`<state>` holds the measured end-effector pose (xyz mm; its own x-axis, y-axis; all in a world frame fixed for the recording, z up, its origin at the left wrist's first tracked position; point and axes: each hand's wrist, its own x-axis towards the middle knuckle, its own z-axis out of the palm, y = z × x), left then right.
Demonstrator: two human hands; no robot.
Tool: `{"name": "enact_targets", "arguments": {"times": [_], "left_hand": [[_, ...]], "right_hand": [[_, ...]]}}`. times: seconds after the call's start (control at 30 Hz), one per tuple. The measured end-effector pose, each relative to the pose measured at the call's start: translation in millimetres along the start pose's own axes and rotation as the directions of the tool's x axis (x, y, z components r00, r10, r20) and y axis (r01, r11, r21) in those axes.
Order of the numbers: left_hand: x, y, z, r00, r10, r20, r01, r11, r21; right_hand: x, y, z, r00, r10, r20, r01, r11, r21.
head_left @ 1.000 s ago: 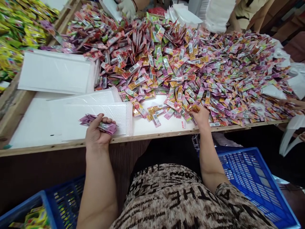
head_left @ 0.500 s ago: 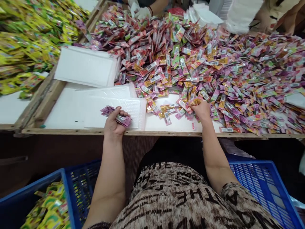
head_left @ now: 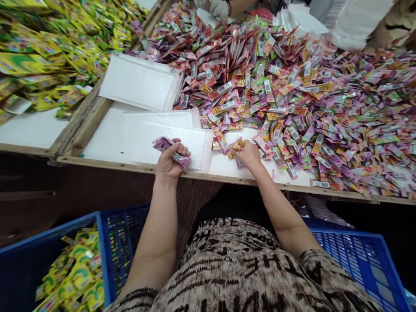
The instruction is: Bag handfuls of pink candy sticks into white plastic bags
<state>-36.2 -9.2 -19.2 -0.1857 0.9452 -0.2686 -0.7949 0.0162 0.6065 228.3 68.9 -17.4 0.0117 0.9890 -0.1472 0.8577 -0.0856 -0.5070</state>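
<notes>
My left hand [head_left: 171,161] is closed around a small bunch of purple candy sachets [head_left: 161,143], held over the white bubble mailers [head_left: 199,149] near the table's front edge. To its right, my right hand [head_left: 249,155] pinches orange-yellow sachets [head_left: 238,144] just above the white tabletop. The fingers partly cover them, so how many it holds cannot be made out. A broad heap of pink, purple, orange and green sachets [head_left: 292,112] spreads behind and to the right of this hand.
Another white mailer [head_left: 138,82] lies farther back by the wooden divider [head_left: 86,108]. Yellow packets [head_left: 61,56] are piled beyond it. Blue crates [head_left: 101,255] stand below the table. Across the heap, a co-worker's gloved hand [head_left: 218,8] shows. A wooden lip [head_left: 234,179] edges the table.
My right hand has moved left from the heap's edge to the loose sachets, gripping orange-yellow ones. My left hand keeps its purple bunch. The whole view has shifted slightly.
</notes>
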Motion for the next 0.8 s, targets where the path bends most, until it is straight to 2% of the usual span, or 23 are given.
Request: {"name": "enact_targets", "arguments": {"times": [0.03,0.1,0.2,0.3,0.4,0.5,0.57,0.63,0.73,0.8], "left_hand": [[-2.0,1.3,-1.8,1.0,-0.003,0.028,0.003,1.0,0.009],[-7.0,2.8,-2.6,0.997,0.011,0.074,-0.016,0.998,0.068],[-16.8,-6.7,9.6,0.985,0.05,0.166,-0.092,0.962,0.258],[-27.1,-40.8,35.4,0.961,-0.017,0.276,-0.116,0.882,0.456],[-35.8,-88.4,56.6,0.945,-0.044,0.325,-0.133,0.856,0.5],[-41.3,-121.4,61.9,0.928,-0.083,0.364,-0.118,0.86,0.496],[-42.6,-128.6,60.9,0.917,-0.107,0.384,-0.128,0.833,0.538],[-42.4,-128.1,61.8,0.925,-0.067,0.375,-0.177,0.796,0.579],[-40.7,-124.3,69.0,0.941,0.01,0.339,-0.237,0.734,0.637],[-39.6,-123.3,75.0,0.948,0.004,0.319,-0.228,0.708,0.669]], "right_hand": [[-0.9,0.5,1.6,1.0,-0.012,0.001,0.012,1.0,0.021],[-4.8,5.4,-4.4,0.997,-0.069,-0.024,0.073,0.975,0.211],[-21.0,10.6,-17.7,0.982,-0.165,-0.094,0.189,0.788,0.586],[-46.9,3.2,-15.4,0.969,-0.217,-0.115,0.226,0.61,0.76],[-67.9,-8.5,-1.4,0.966,-0.218,-0.137,0.236,0.535,0.811],[-75.2,-9.8,8.2,0.962,-0.211,-0.171,0.26,0.532,0.806],[-73.8,-3.8,10.8,0.96,-0.231,-0.158,0.262,0.541,0.799],[-70.2,3.8,12.9,0.959,-0.268,-0.092,0.226,0.529,0.818],[-65.6,10.9,16.3,0.951,-0.302,0.065,0.101,0.504,0.857],[-64.8,12.0,15.9,0.954,-0.268,0.132,0.028,0.518,0.855]]}}
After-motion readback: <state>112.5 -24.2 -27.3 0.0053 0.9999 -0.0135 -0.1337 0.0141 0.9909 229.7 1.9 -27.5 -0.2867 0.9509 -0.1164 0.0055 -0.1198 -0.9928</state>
